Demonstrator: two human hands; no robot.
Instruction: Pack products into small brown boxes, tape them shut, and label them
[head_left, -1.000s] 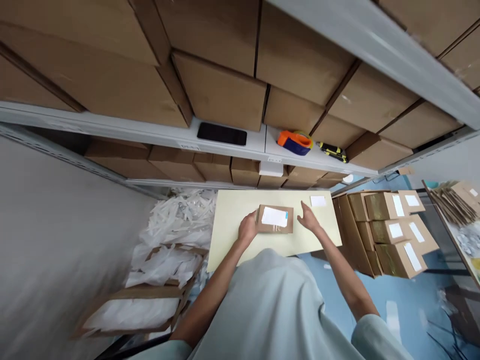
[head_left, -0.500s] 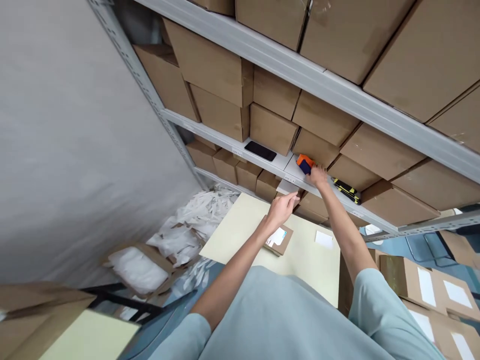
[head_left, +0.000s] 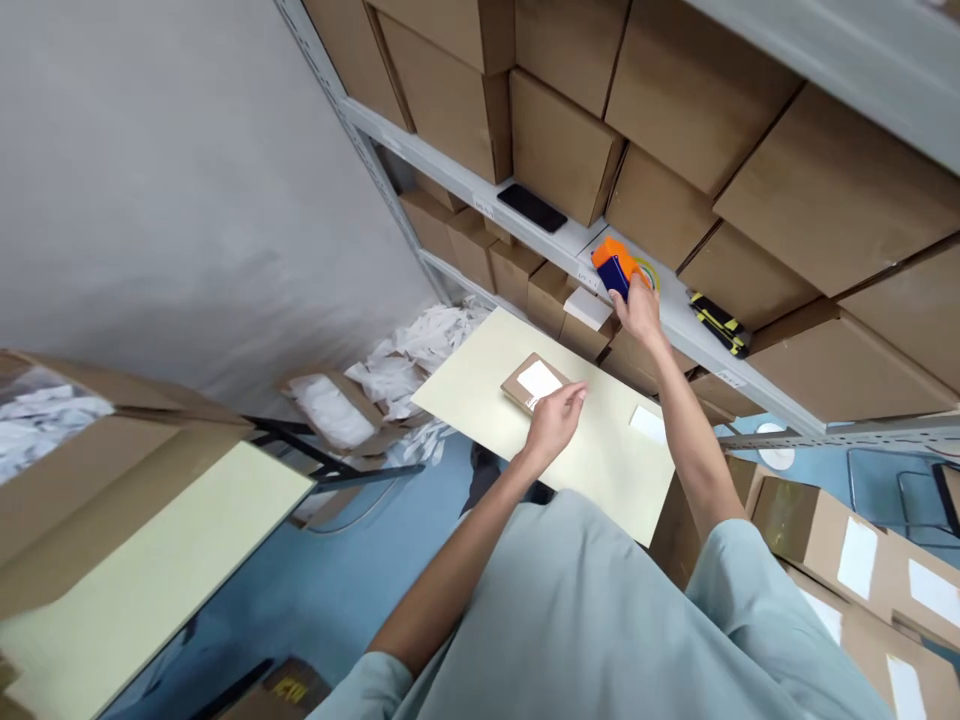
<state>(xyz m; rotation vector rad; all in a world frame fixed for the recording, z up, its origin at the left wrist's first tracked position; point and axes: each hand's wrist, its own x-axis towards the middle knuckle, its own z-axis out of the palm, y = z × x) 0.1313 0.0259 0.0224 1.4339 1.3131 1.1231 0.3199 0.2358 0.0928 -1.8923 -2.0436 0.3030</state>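
Note:
My right hand (head_left: pixel 639 308) is closed around a small orange and dark-blue handheld tool (head_left: pixel 616 268) just over the shelf's front edge; its exact kind I cannot make out. A yellow-green ring (head_left: pixel 646 274) shows behind those fingers. Over the pale table, my left hand (head_left: pixel 553 420) has its fingers pinched together, and whatever is in them, if anything, is hidden. Beside that hand lies a small flat cardboard box (head_left: pixel 517 388) with a white label (head_left: pixel 538 379) on top. A white slip of paper (head_left: pixel 648 424) rests farther right on the table (head_left: pixel 469 375).
On the shelf (head_left: pixel 667 300) lie a black phone (head_left: pixel 532 208) and black-and-yellow cutters (head_left: pixel 718 324). Cardboard boxes (head_left: pixel 566 150) fill the rack. White wrapping scraps (head_left: pixel 427 345) are heaped at the wall. Labelled cartons (head_left: pixel 832 530) stand at right, another pale table (head_left: pixel 172 560) at left.
My right hand has lifted the orange and dark-blue tool off the shelf. My left hand has moved back toward me, beside the small box. The view has tilted downward.

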